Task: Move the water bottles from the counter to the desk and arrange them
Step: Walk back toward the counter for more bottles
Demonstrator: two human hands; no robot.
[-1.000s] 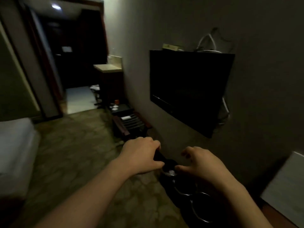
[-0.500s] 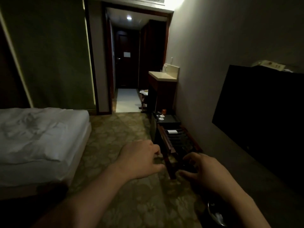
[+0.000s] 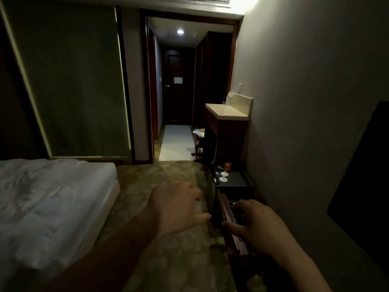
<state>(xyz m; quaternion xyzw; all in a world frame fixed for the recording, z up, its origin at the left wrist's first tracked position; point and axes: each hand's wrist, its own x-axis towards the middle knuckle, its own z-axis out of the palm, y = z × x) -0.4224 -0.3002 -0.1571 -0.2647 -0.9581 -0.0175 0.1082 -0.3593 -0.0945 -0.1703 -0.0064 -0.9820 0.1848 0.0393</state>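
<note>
Both hands are raised in front of the person, side by side and a little apart, over the patterned carpet (image 3: 160, 260). The left hand (image 3: 176, 207) has its fingers loosely curled and its thumb pointing to the right, and it grips nothing that can be seen. The right hand (image 3: 259, 226) is likewise loosely curled, palm down, with nothing visible in it; its fingertips lie in front of a dark wooden rack (image 3: 233, 232) that runs along the wall, and in this dim light it cannot be told whether they touch it.

Just beyond the rack stands a low black box (image 3: 233, 182) with two small white stemmed pieces (image 3: 224, 177) and an orange object (image 3: 227, 165) on or near its top. Farther along the same wall is the table (image 3: 223, 111), a pale counter top on a dark cabinet, with some clear containers (image 3: 229, 100) at its back edge; they are too small and dim to make out as water bottles for certain.

A bed (image 3: 48, 199) with white sheets fills the left side. Straight ahead a short hallway leads to a dark door (image 3: 176, 89) under a ceiling light (image 3: 180, 31). A black screen (image 3: 366, 199) hangs on the right wall.
</note>
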